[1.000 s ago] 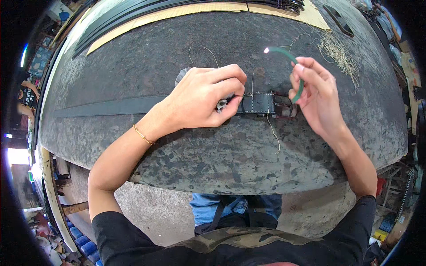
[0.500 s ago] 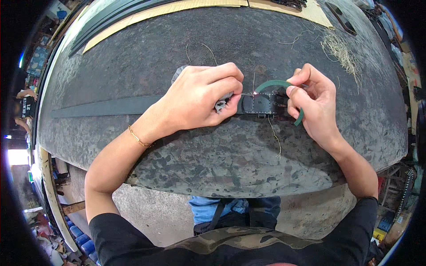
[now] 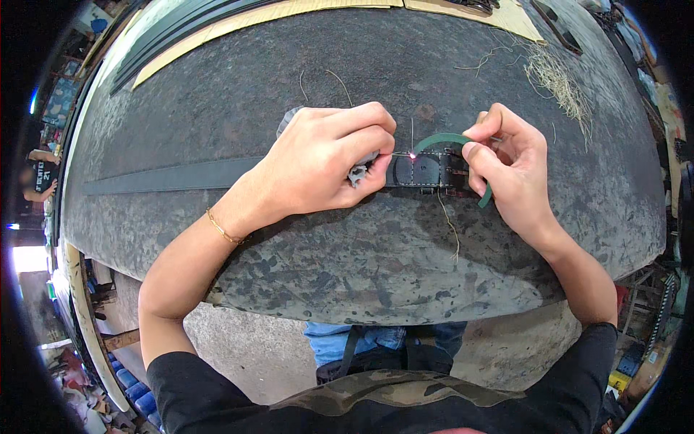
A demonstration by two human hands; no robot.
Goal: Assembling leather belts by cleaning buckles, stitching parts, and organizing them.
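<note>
A black belt (image 3: 173,175) lies flat across the dark worktable, its stitched buckle end (image 3: 426,171) between my hands. My left hand (image 3: 340,155) is closed over the belt; its fingertips pinch a thin thread (image 3: 400,154) stretched to the stitching. Grey crumpled material (image 3: 359,171) shows within that palm; its kind is unclear. My right hand (image 3: 507,159) grips a curved green strip (image 3: 441,137) between thumb and fingers. At the strip's far tip a small bright glow (image 3: 413,155) meets the thread at the belt's upper edge. Another loose thread (image 3: 450,224) trails from the lower edge.
A heap of pale threads (image 3: 557,83) lies at the far right. Long black straps (image 3: 195,32) and cardboard (image 3: 238,32) run along the far edge, near a dark flat object (image 3: 557,27). Another person (image 3: 42,177) stands beyond the table at the far left.
The glow at the tip of the green strip looks brighter, and the strip has shifted slightly left. Both hands keep nearly the same place and grip.
</note>
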